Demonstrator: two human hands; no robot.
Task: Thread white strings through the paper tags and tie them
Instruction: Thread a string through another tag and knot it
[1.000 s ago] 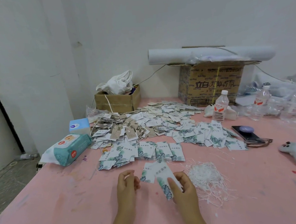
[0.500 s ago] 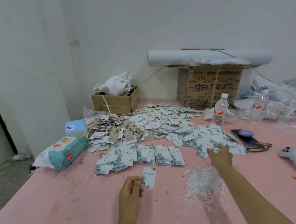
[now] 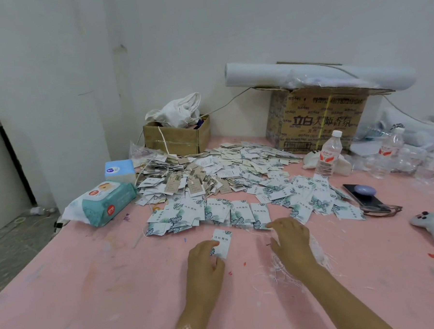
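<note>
Left hand (image 3: 205,264) pinches one leaf-print paper tag (image 3: 222,242) low over the pink table (image 3: 91,284). Right hand (image 3: 290,239) hovers with fingers spread above the white strings (image 3: 317,256). Behind them, a small cardboard box (image 3: 175,141) holds crumpled white cloth (image 3: 178,111), and a white roll (image 3: 306,75) lies across the big carton (image 3: 319,121).

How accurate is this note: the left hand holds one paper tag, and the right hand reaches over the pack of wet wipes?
Wrong on one detail: the left hand holds one paper tag, but the right hand reaches over the pile of white strings, not the pack of wet wipes, which lies far to its left. The head view shows it.
</note>
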